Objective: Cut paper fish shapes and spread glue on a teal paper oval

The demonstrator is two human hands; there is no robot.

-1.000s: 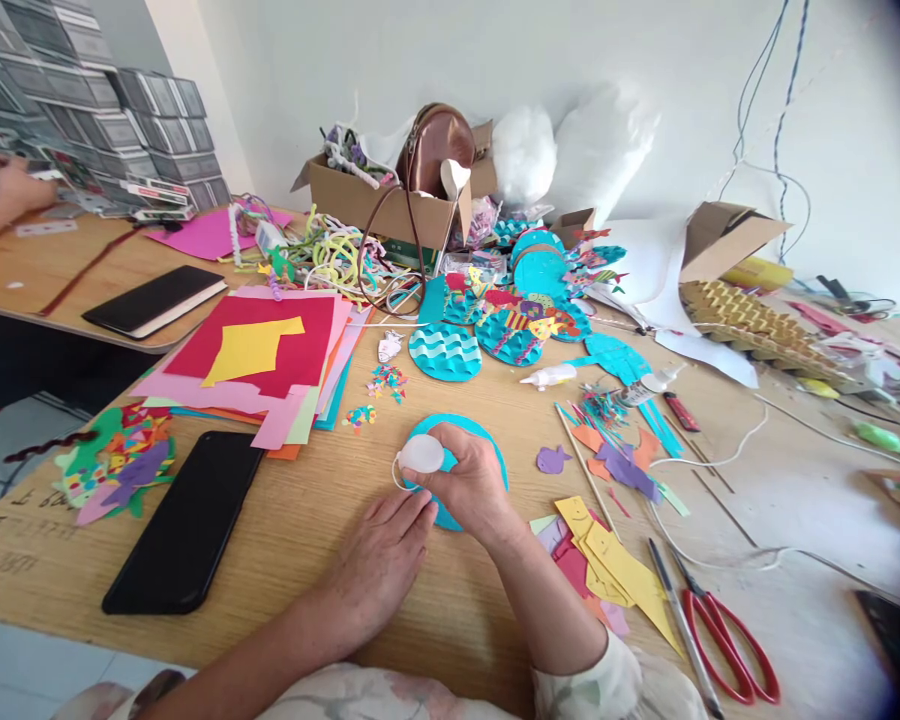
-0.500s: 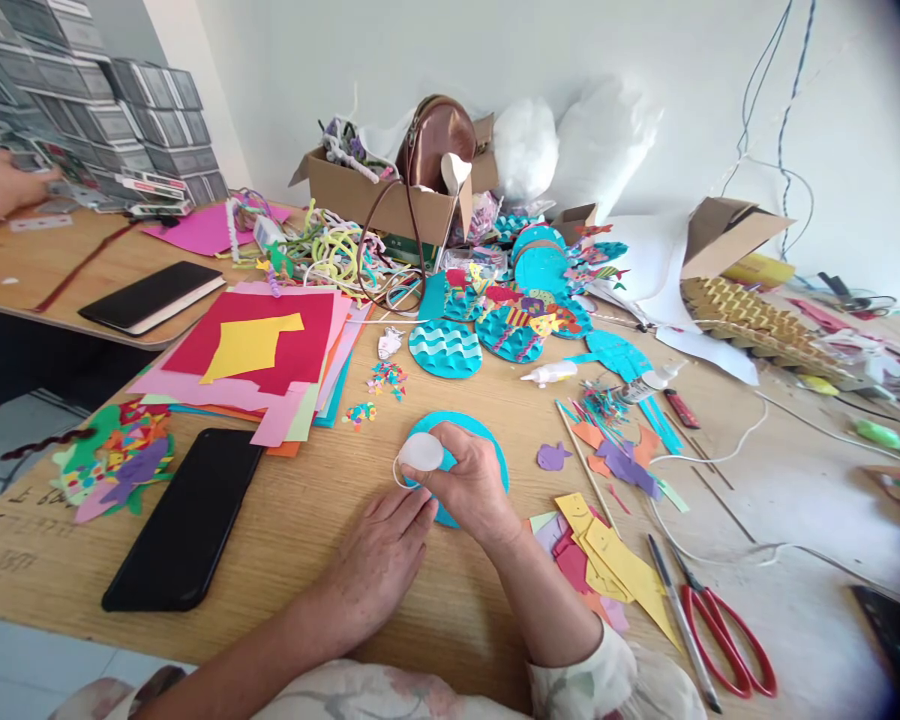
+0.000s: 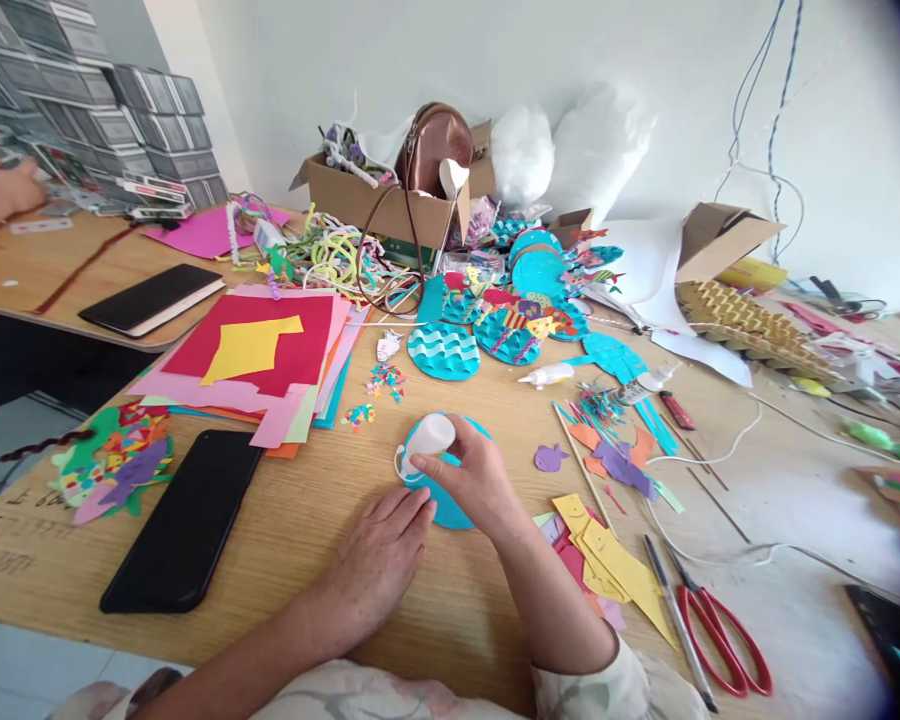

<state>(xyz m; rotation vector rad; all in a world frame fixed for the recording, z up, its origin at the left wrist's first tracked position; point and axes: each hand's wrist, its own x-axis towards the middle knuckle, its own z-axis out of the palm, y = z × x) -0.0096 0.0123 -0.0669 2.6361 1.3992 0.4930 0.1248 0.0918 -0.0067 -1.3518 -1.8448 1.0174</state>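
Note:
My right hand (image 3: 480,478) is closed round a small white glue bottle (image 3: 429,437), tipped down over the left edge of a teal paper disc (image 3: 450,507) on the wooden table (image 3: 285,540). A thin white line of glue curves along the disc's rim by the bottle's tip. My left hand (image 3: 379,560) lies flat on the table with its fingers stretched out, fingertips touching the near edge of the disc.
A black phone (image 3: 184,520) lies at the left, with a stack of coloured paper sheets (image 3: 259,355) behind it. Red-handled scissors (image 3: 720,625) and yellow paper scraps (image 3: 615,565) lie at the right. Decorated teal discs (image 3: 495,320), a cardboard box (image 3: 386,200) and another person's hand (image 3: 0,190) are farther back.
My right hand has tilted the glue bottle more upright and shifted it slightly right along the disc's edge. My left hand has stayed flat in place.

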